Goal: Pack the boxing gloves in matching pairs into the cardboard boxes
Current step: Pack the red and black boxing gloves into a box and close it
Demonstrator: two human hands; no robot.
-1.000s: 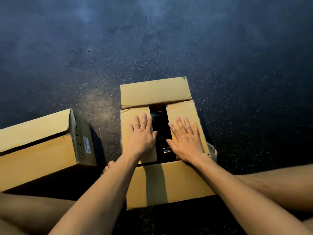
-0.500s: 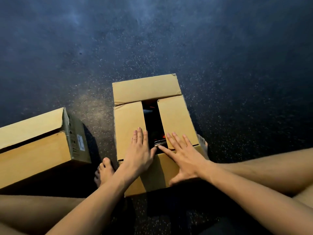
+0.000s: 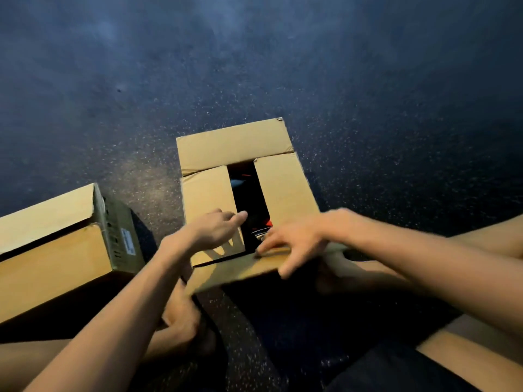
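Note:
A cardboard box (image 3: 235, 145) stands on the floor in front of me, its far flap and both side flaps folded down. Through the gap between the side flaps I see dark boxing gloves (image 3: 247, 199) with a bit of red. My left hand (image 3: 215, 230) hovers just above the left side flap, fingers loosely curled, holding nothing. My right hand (image 3: 294, 241) grips the near flap (image 3: 235, 273) at its edge, fingers on top, and the flap is lifted off the box front. A second cardboard box (image 3: 53, 250) lies at the left, flaps shut.
Dark speckled floor (image 3: 283, 66) stretches all around the boxes. My bare legs and feet flank the middle box, one foot (image 3: 181, 315) just below its near left corner. The left box has a white label (image 3: 127, 241) on its end.
Both hands have slid back off the side flaps toward me. My right hand has taken hold of the near flap and raised it; my left hand has lifted off the left flap.

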